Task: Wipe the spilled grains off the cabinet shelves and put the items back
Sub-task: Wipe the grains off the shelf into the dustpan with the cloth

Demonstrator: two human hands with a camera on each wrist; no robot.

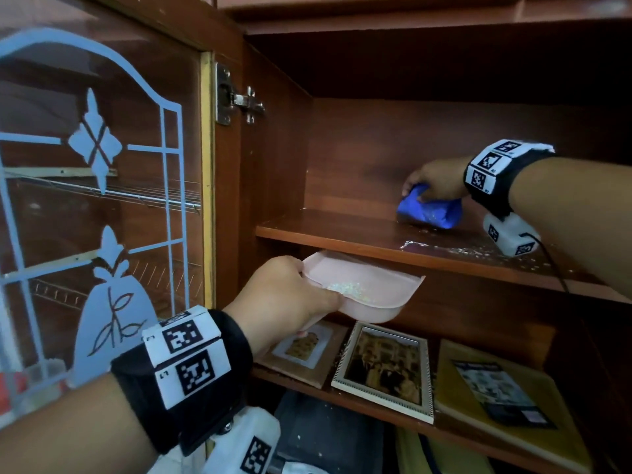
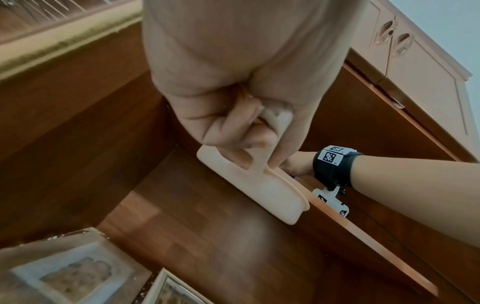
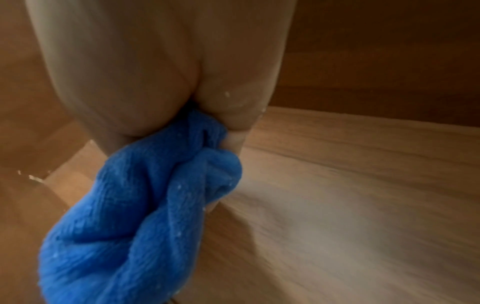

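My right hand point(image 1: 432, 181) grips a bunched blue cloth point(image 1: 429, 210) point(image 3: 145, 216) and presses it on the middle shelf point(image 1: 342, 239), well back from the front edge. White grains point(image 1: 451, 249) lie scattered on the shelf in front of the cloth and to its right. My left hand point(image 1: 290, 295) point(image 2: 233, 131) holds a pink dustpan point(image 1: 369, 289) point(image 2: 259, 191) by its handle, just under the shelf's front edge. A small heap of grains point(image 1: 347, 289) sits in the pan.
The glass cabinet door point(image 1: 99, 186) stands open at left, hinge point(image 1: 236, 97) by the frame. On the lower shelf lie two picture frames point(image 1: 386, 367) point(image 1: 302, 350) and a yellow book point(image 1: 502, 398). Dark items sit beneath that shelf.
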